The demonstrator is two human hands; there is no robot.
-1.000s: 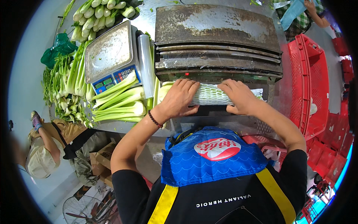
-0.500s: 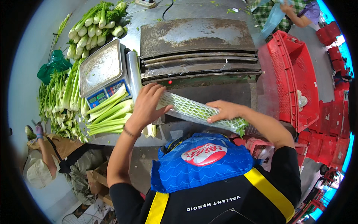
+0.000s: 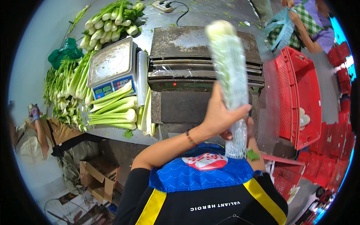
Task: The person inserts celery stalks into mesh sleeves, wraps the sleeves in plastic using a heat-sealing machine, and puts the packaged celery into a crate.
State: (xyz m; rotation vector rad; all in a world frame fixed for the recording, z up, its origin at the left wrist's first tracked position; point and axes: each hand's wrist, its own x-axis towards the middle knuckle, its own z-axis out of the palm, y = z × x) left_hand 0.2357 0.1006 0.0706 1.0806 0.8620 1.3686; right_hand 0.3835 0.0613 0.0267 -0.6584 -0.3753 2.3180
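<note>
Head view: I'm seeing the metal machine (image 3: 180,42) at one o'clock; before it, wrapped celery (image 3: 231,78) is pointing its pale base (image 3: 221,30) toward twelve, axis running to six; left hand (image 3: 219,117) is clasping it, right hand (image 3: 250,129) partly hiding, grip unclear.

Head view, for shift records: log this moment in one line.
left hand: grips film-wrapped pale-green celery bundle | right hand: partly hidden behind bundle | bundle: root end away from person

Gap at right, between wrapping machine (image 3: 182,70) and red crate (image 3: 285,99). Obstructions: digital scale (image 3: 111,60), left; raised wrapped celery (image 3: 229,67), before machine's right half.
</note>
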